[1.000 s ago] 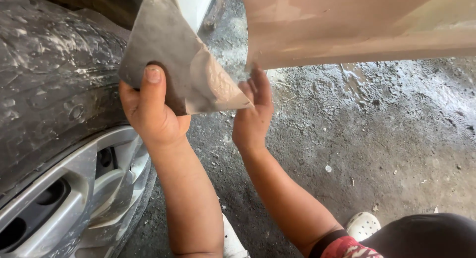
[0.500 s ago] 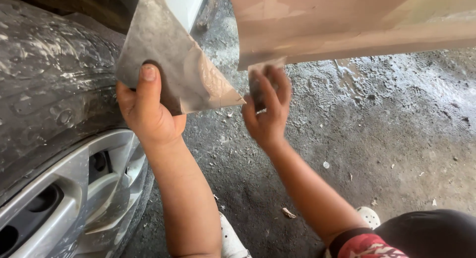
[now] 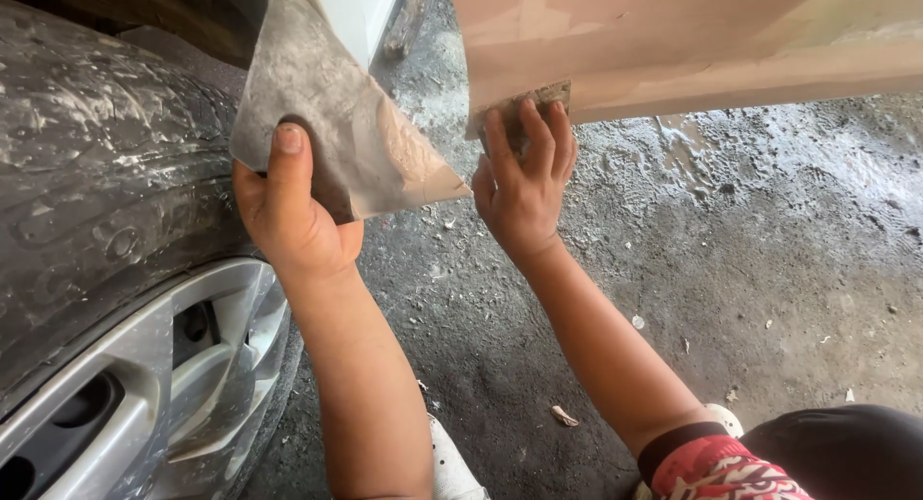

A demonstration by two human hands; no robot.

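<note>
Packages: none are seen in the head view.
Labels: none are seen.
Signs: none are seen.
Screens: none are seen.

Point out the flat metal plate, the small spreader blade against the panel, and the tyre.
metal plate (image 3: 327,106), head view: middle of its grey face.
spreader blade (image 3: 550,94), head view: top edge showing above the fingers.
tyre (image 3: 96,163), head view: dusty tread surface.
</note>
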